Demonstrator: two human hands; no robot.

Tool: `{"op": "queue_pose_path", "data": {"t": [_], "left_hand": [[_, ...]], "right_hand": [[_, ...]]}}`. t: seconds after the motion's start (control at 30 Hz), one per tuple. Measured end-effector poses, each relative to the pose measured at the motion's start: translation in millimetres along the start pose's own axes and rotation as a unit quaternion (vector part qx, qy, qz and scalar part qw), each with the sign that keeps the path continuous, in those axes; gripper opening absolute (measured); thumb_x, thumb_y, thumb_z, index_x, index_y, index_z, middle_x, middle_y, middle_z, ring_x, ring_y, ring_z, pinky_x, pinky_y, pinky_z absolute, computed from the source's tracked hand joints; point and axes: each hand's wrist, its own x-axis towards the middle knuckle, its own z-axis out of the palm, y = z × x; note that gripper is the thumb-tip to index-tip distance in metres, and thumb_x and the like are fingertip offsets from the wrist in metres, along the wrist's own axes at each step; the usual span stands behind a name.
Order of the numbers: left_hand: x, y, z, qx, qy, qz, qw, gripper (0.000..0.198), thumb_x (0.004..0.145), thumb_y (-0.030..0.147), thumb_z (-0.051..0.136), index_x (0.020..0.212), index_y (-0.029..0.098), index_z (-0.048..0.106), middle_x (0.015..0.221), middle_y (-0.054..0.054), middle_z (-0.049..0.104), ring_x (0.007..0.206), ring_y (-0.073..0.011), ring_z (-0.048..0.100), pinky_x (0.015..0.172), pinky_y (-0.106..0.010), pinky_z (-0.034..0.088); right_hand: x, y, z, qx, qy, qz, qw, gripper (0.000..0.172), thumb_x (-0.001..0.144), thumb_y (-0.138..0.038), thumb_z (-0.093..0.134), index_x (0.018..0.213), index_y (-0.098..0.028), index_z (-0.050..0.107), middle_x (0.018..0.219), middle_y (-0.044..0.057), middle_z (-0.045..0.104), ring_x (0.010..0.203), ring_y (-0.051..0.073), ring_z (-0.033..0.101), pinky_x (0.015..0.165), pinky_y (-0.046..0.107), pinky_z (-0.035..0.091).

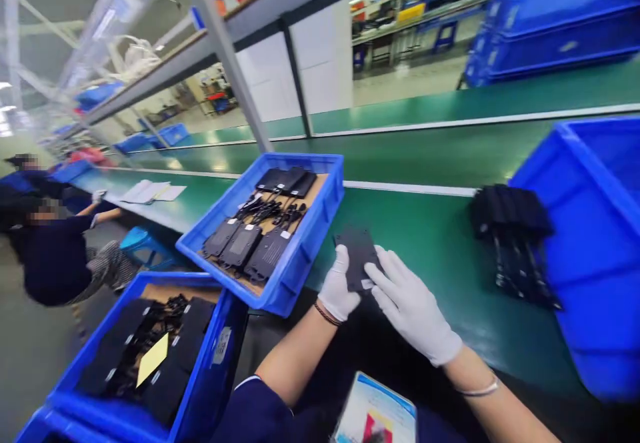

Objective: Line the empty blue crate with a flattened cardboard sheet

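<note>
Left hand [339,288] and right hand [411,304], white-gloved, fingers closed around flat black module [357,251] over green worktop [430,243]; blue bin [320,229] of like modules just left.

Blue bins [320,219] of black units, a black pile [513,229], papers [150,191], seated co-workers [50,256] at left.

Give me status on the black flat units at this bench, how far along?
Done: several units lie in rows in the tilted blue tray. In hand: left hand and right hand hold one black unit. Left: a black pile on the green bench.
</note>
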Motion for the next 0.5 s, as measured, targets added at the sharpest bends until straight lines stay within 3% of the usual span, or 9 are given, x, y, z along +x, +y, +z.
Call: {"op": "queue_pose_path", "data": {"t": [0.13, 0.2, 0.27, 0.33, 0.37, 0.43, 0.5], "left_hand": [[16, 3, -2.4, -0.033, 0.004, -0.039, 0.999, 0.068, 0.091, 0.068, 0.043, 0.118, 0.01, 0.066, 0.12, -0.016, 0.067, 0.106, -0.0278, 0.066, 0.091, -0.041, 0.055], [19, 0, -3.3, -0.029, 0.045, -0.057, 0.997, 0.061, 0.093, 0.061, 0.047, 0.117, 0.009, 0.066, 0.111, -0.016, 0.07, 0.096, -0.0256, 0.069, 0.085, -0.039, 0.056], [22, -6, -3.6, -0.023, 0.105, -0.066, 0.992, 0.05, 0.095, 0.051, 0.051, 0.116, 0.008, 0.065, 0.093, -0.012, 0.072, 0.077, -0.019, 0.069, 0.074, -0.031, 0.057], [25, -11, -3.2, -0.016, 0.121, -0.081, 0.989, 0.048, 0.096, 0.05, 0.05, 0.119, 0.01, 0.064, 0.071, -0.004, 0.066, 0.054, -0.0117, 0.06, 0.054, -0.022, 0.051], [26, -13, -2.9, -0.012, 0.11, -0.088, 0.99, 0.049, 0.097, 0.052, 0.048, 0.123, 0.013, 0.062, 0.064, -0.001, 0.061, 0.046, -0.0093, 0.054, 0.046, -0.02, 0.045], [28, -16, -2.0, -0.006, 0.079, -0.099, 0.992, 0.051, 0.097, 0.056, 0.044, 0.128, 0.018, 0.059, 0.057, 0.004, 0.054, 0.039, -0.0072, 0.045, 0.039, -0.017, 0.037], [30, -18, -0.9, 0.004, 0.076, -0.097, 0.992, 0.052, 0.098, 0.056, 0.041, 0.131, 0.019, 0.058, 0.055, 0.004, 0.052, 0.038, -0.0079, 0.045, 0.039, -0.018, 0.037]], "right_hand": [[-10, 10, -24, 0.073, -0.043, 0.068, 0.994, 0.038, 0.098, -0.045, 0.043, 0.106, -0.024, 0.074, 0.13, 0.006, 0.063, 0.125, 0.027, 0.056, 0.104, 0.048, 0.051], [-13, 13, -38, 0.151, -0.039, 0.144, 0.977, 0.043, 0.099, -0.048, 0.04, 0.088, -0.024, 0.074, 0.111, 0.005, 0.072, 0.105, 0.023, 0.067, 0.097, 0.043, 0.056], [-13, 12, -45, 0.195, 0.003, 0.211, 0.958, 0.044, 0.099, -0.05, 0.04, 0.085, -0.023, 0.072, 0.104, 0.005, 0.073, 0.1, 0.021, 0.068, 0.095, 0.04, 0.056], [-8, 7, -43, 0.2, 0.04, 0.236, 0.95, 0.041, 0.096, -0.054, 0.047, 0.108, -0.021, 0.069, 0.121, 0.007, 0.067, 0.112, 0.022, 0.064, 0.1, 0.041, 0.053], [-6, 4, -39, 0.197, 0.045, 0.234, 0.951, 0.049, 0.093, -0.056, 0.052, 0.125, -0.02, 0.062, 0.133, 0.009, 0.06, 0.121, 0.024, 0.059, 0.103, 0.042, 0.051], [-2, -2, -29, 0.199, 0.029, 0.221, 0.954, 0.081, 0.086, -0.061, 0.061, 0.149, -0.018, 0.037, 0.151, 0.014, 0.041, 0.135, 0.028, 0.046, 0.109, 0.045, 0.046], [1, -7, -18, 0.205, 0.006, 0.21, 0.956, 0.101, 0.082, -0.064, 0.064, 0.157, -0.017, 0.017, 0.157, 0.016, 0.027, 0.142, 0.031, 0.035, 0.114, 0.051, 0.038]]}}
